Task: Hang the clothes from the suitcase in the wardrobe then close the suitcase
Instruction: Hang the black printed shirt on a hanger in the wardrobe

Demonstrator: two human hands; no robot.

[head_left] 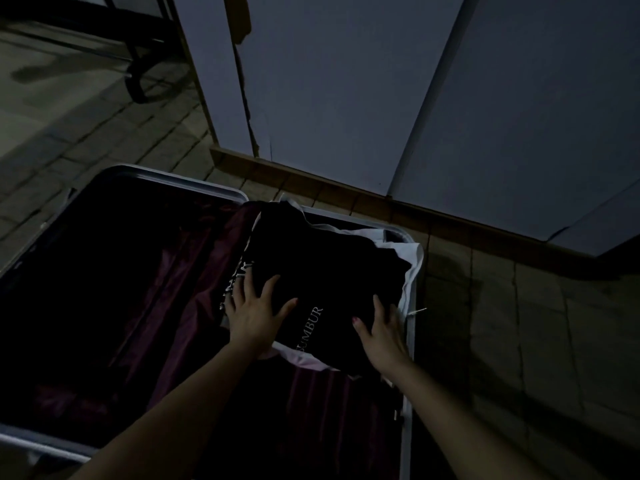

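A folded black garment with pale lettering printed along its near part lies on top of a small stack of clothes in the right half of the open suitcase, which sits flat on the tiled floor. Under the black piece a white garment shows at the far right corner, spilling over the case's rim, and a pinkish-white edge peeks out at the near side. The suitcase has a pale metal frame and a dark maroon lining; its left half is too dim to read. Both of the person's bare forearms reach in from below. The left hand lies flat on the left part of the black garment, fingers spread and straight, gripping nothing. The right hand rests on the garment's right edge, fingers extended toward the white cloth, likewise holding nothing. Just beyond the case stands the white wardrobe on a wooden plinth.
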